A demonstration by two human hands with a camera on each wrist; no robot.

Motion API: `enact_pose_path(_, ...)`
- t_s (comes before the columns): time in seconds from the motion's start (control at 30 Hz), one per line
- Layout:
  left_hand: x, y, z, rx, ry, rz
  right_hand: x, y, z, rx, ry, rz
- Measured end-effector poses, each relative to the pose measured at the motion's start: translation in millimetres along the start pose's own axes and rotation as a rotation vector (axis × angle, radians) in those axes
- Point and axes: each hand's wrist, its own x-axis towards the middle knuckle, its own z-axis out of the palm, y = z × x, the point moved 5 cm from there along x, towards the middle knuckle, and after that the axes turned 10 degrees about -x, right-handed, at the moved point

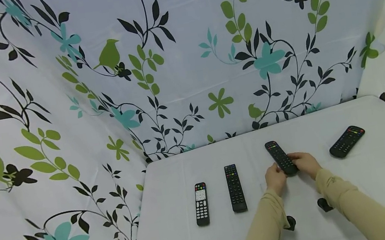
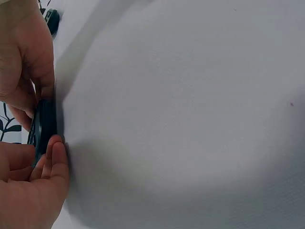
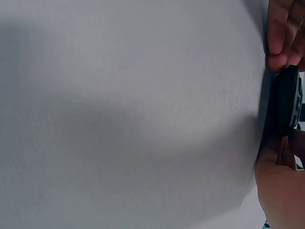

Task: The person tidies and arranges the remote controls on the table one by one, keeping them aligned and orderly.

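Observation:
A black remote control (image 1: 281, 158) with small coloured buttons near its far end lies at a slant between the two hands. My left hand (image 1: 275, 178) pinches its near left side, fingers and thumb around the edge. On the opposite side, my right hand (image 1: 304, 164) grips the near right edge. In the left wrist view the remote (image 2: 44, 124) shows edge-on, close over the white surface, with the left hand (image 2: 35, 191) below it and the right hand (image 2: 28, 57) above. The right wrist view shows the remote's dark end (image 3: 286, 100) with fingers at both sides.
On the white table (image 1: 181, 239), a remote with a pale upper panel (image 1: 201, 204) and a long black remote (image 1: 235, 188) lie to the left. Another black remote (image 1: 347, 141) lies slanted at the right. A leaf-and-bird patterned curtain (image 1: 185, 75) hangs behind the table.

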Motion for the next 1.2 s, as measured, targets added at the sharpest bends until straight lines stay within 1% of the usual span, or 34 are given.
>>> enact_pose_path(0.1,-2.7,-2.5,-4.9,-0.012,0.002,0.018,-3.0,-3.1,5.6,-0.005,-0.017,-0.013)
enact_pose_path(0.17,-4.8,-2.9,-8.0,0.007,0.005,0.052,-6.0,-5.3,8.4,-0.008,-0.018,-0.024)
enact_pose_path(0.27,-8.1,-5.0,-11.9,0.030,0.010,0.077,-11.7,-7.7,11.6,-0.018,-0.023,-0.043)
enact_pose_path(0.37,-11.0,-7.5,-14.9,0.068,0.001,0.096,-19.0,-9.4,13.5,-0.040,-0.027,-0.071)
enact_pose_path(0.47,-13.5,-9.6,-18.5,0.110,-0.011,0.102,-26.5,-9.8,15.2,-0.052,-0.026,-0.077)
enact_pose_path(0.6,-17.4,-10.5,-25.3,0.175,-0.013,0.134,-36.6,-12.4,18.0,-0.055,-0.017,-0.083)
enact_pose_path(0.7,-21.8,-11.4,-30.8,0.190,-0.017,0.150,-43.3,-14.1,21.4,-0.052,-0.009,-0.090)
enact_pose_path(0.93,-33.8,-15.6,-39.2,0.188,-0.042,0.141,-54.4,-13.7,29.3,-0.032,0.003,-0.082)
enact_pose_path(1.2,-35.6,-15.5,-41.2,0.203,-0.046,0.146,-61.3,-16.8,30.5,-0.053,0.021,-0.094)
